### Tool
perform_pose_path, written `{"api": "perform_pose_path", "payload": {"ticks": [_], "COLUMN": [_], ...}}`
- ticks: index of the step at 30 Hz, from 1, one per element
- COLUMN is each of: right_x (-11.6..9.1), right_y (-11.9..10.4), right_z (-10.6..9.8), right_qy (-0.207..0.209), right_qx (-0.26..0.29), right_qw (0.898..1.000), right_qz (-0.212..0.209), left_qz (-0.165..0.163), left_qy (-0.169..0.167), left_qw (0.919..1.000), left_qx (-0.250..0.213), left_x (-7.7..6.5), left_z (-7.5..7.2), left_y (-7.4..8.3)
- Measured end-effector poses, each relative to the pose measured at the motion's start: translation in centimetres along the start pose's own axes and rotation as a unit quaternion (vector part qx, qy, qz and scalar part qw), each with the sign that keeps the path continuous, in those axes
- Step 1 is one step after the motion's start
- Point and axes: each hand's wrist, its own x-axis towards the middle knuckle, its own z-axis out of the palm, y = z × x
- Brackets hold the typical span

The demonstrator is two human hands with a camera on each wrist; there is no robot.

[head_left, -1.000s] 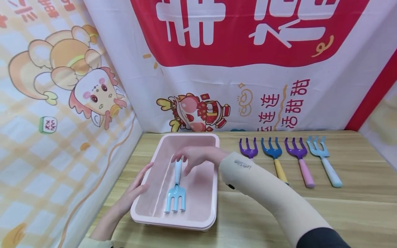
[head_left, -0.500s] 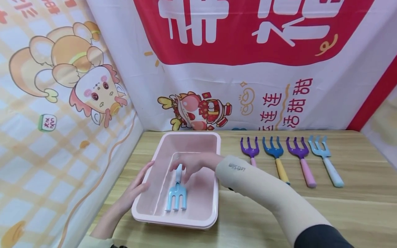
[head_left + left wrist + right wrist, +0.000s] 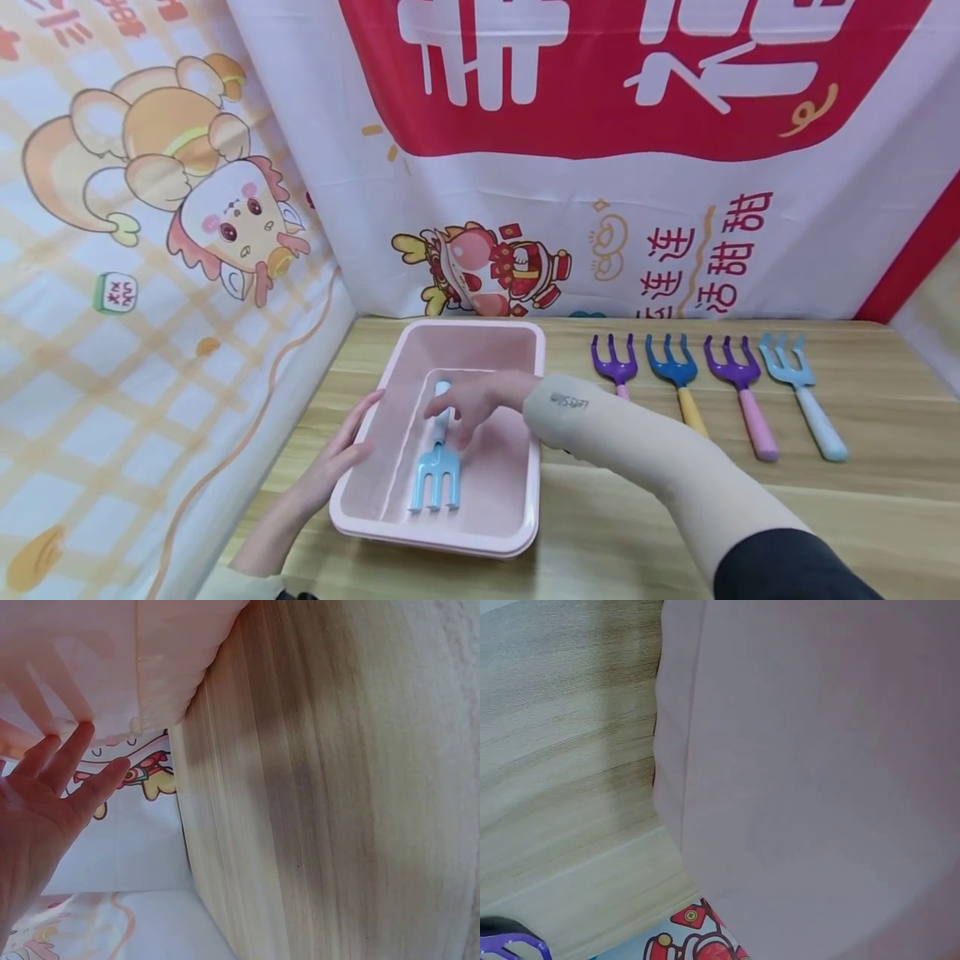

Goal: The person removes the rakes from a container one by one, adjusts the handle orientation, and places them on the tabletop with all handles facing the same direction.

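Observation:
A light-blue garden hand fork (image 3: 437, 467) lies in a pink rectangular basin (image 3: 435, 537), tines toward me. My right hand (image 3: 480, 404) reaches into the basin over the fork's handle, a finger across it and the thumb off to its right, with the handle's end showing beyond the fingers. At the basin's left side rests my left hand (image 3: 337, 458), its fingers fairly straight against the outer wall and rim. The left wrist view shows those fingers (image 3: 71, 754) spread against the basin's pink wall. In the right wrist view the basin wall (image 3: 817, 750) hides the right hand.
Right of the basin, several hand forks lie in a row on the wooden table (image 3: 750, 525): purple (image 3: 615, 367), blue with a yellow handle (image 3: 672, 367), purple with a pink handle (image 3: 735, 371), and light blue (image 3: 795, 375). Printed cloth (image 3: 480, 192) hangs behind and at left.
My right hand has shifted down along the fork's handle toward the tines, uncovering the handle's end. The left hand stays at the basin's side. The head view has turned slightly left.

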Motion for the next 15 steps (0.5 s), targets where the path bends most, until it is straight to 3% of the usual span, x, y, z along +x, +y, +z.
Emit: {"api": "perform_pose_path", "payload": {"ticks": [8,15], "right_x": [0.12,-0.31], "right_y": [0.00,-0.32], "right_z": [0.51,0.60], "right_qy": [-0.064,-0.053], "right_qx": [-0.003,-0.017], "right_qw": [0.998,0.998], "right_qz": [0.018,0.028], "left_qz": [0.011,0.007], "left_qy": [-0.002,0.000], "left_qw": [0.9999,0.9999], "left_qx": [0.006,0.009], "left_x": [0.19,0.02], "left_z": [0.02,-0.03], "left_y": [-0.23,-0.25]}}
